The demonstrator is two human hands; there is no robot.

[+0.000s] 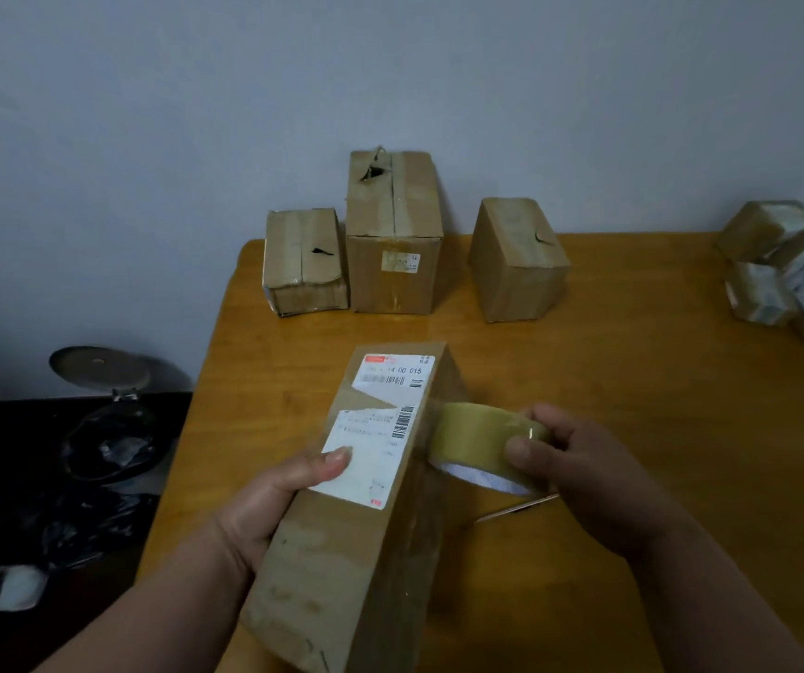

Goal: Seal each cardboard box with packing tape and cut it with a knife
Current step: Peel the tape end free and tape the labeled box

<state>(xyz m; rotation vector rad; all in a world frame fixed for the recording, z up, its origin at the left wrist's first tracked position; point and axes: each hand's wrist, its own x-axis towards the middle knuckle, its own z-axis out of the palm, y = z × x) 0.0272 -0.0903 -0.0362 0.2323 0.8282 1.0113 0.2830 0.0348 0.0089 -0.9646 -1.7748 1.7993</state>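
A long cardboard box [351, 517] stands tilted near the front edge of the counter [633, 405], close to its left side. The left hand [264, 502] grips the box from the left, thumb lying across the white shipping label [370, 449] on its upper face. The right hand [579, 463] grips a roll of tape [477, 449] just to the right of the box, thumb on the outer band and fingers curled around its far side; the roll touches the box's right side. A thin knife [516, 510] lies on the counter under the roll, beside the right hand.

The label carries barcodes and a red patch at its top; the digits "4 00 015" can be read, the rest is too blurred.

Along the counter's back edge stand three more cardboard boxes: a small box [302, 262] near the back left corner, a taller box [392, 235] touching it, with a torn hole at its top and a small pale sticker on its front, and another box [516, 259] set apart to the right. At the right edge a heap of parcels [783, 274] with white labels is piled together.

Off the counter's left side, an open bin [108, 429] lined with a black bag holds scraps of pale rubbish.
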